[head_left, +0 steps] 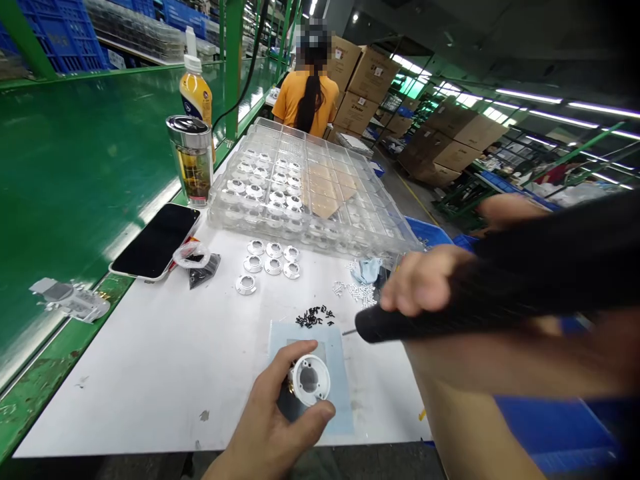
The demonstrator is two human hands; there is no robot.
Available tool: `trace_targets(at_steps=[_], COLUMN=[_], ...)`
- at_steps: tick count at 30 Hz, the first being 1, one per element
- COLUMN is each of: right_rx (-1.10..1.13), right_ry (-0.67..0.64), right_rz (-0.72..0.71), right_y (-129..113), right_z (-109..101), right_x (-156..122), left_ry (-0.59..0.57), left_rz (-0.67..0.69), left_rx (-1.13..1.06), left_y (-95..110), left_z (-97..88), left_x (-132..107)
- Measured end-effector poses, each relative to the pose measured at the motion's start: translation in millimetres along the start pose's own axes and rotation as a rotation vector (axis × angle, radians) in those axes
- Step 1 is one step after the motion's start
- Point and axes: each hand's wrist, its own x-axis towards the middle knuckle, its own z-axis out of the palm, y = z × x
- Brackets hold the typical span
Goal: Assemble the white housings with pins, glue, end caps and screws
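My left hand point(280, 407) is closed around a white round plastic housing point(324, 393), its open side facing up and screw holes showing inside. Under it lies a light blue mat point(340, 373) with a dark patch. In my right hand point(425, 280) is a black electric screwdriver point(395, 325); its thin bit points left, above the mat's right edge and apart from the housing. Black screws point(314, 316) lie in a loose pile beyond the housing, and small white parts point(363, 292) are scattered farther right. Several silver rings point(273, 265) sit in rows behind the screws.
Clear divided trays point(320, 233) holding rings stand at the back. A phone point(157, 243), a tumbler point(193, 160) and a yellow bottle point(197, 93) line the left side. Beyond is a green conveyor point(90, 147). A person in orange point(313, 93) sits ahead. Blue bins point(427, 232) stand right.
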Motion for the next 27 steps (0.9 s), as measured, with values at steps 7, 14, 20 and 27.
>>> trace_targets(at_steps=[7,14,20,27], right_rx=[-0.088,-0.051,-0.013,0.129], right_ry=[0.264,0.254,0.269,0.202], right_rz=[0.007,-0.017,-0.04,0.019], right_y=[89.0,117.5,103.3,65.1], right_z=[-19.2,-18.2,-10.7,11.0], right_x=[-1.9,3.6,6.5,-0.7], left_ry=[0.028,0.116,0.234,0.255], left_rz=[-0.034,-0.085,-0.177,-0.203], left_rx=[0.027,0.076,0.247,0.341], left_y=[14.1,9.7,18.4,32.6], left_z=[2.4,6.8,0.6,2.6], left_x=[4.0,6.6,20.3,56.7])
